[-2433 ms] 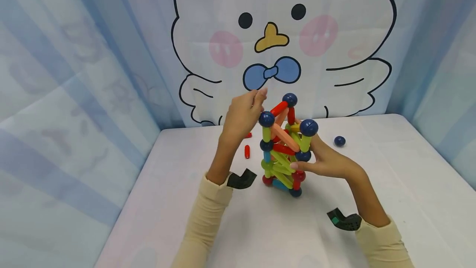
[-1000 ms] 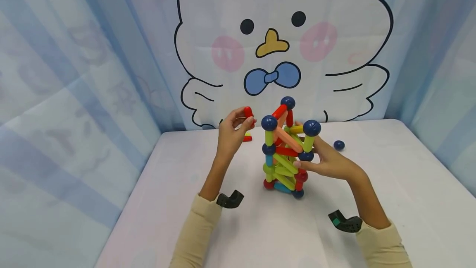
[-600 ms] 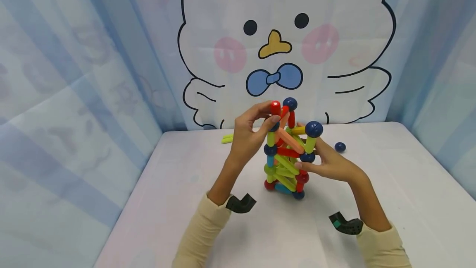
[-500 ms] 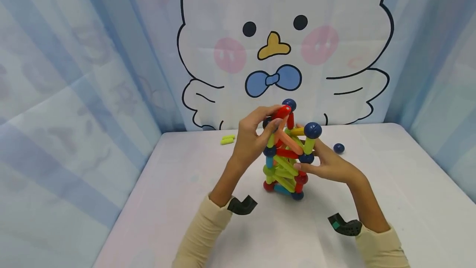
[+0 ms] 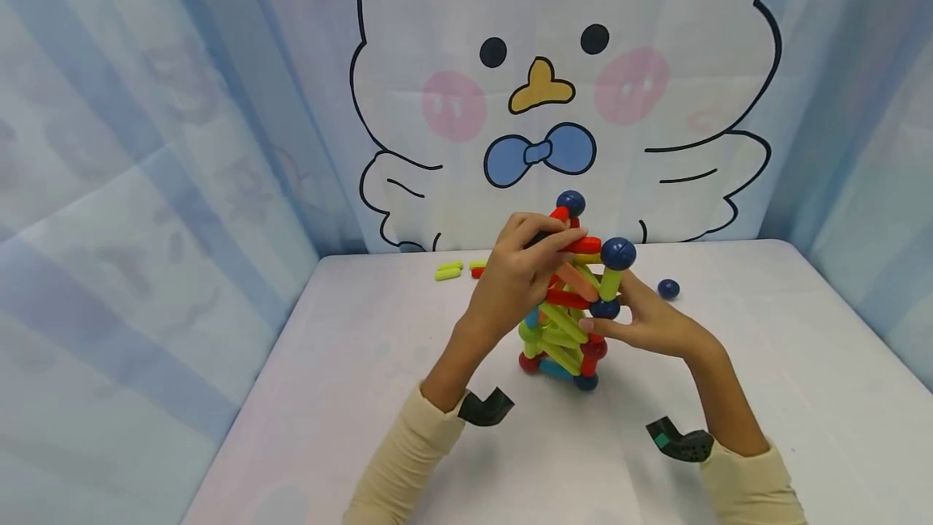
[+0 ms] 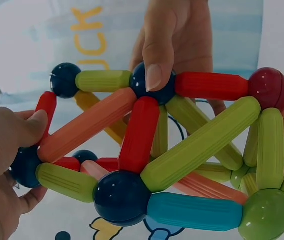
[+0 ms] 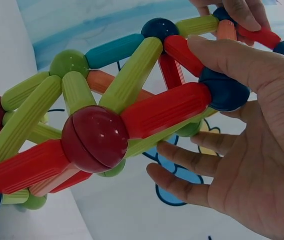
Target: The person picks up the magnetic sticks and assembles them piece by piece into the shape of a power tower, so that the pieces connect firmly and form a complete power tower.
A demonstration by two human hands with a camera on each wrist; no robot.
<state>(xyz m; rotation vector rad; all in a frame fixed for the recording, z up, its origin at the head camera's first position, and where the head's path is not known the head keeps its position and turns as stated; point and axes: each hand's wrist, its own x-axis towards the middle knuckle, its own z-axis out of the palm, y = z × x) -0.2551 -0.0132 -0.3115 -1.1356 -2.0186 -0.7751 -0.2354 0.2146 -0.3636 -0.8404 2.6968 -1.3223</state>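
Observation:
A tower of magnetic rods and balls stands upright on the table, in red, yellow-green, orange and blue. My left hand is at its top left corner and pinches a short red rod. That red rod spans two dark blue balls at the top in the left wrist view; whether both ends touch is hard to tell. My right hand grips the tower's right side, thumb on a dark blue ball and fingers behind. The left hand hides the top left blue ball in the head view.
Behind the left hand lie several loose yellow-green rods and a red rod. One loose dark blue ball sits right of the tower. A printed curtain hangs behind the table.
My left hand has picked up a red rod left of the tower, carried it right to the top and turned it from upright to lying across. The right hand has kept its grip.

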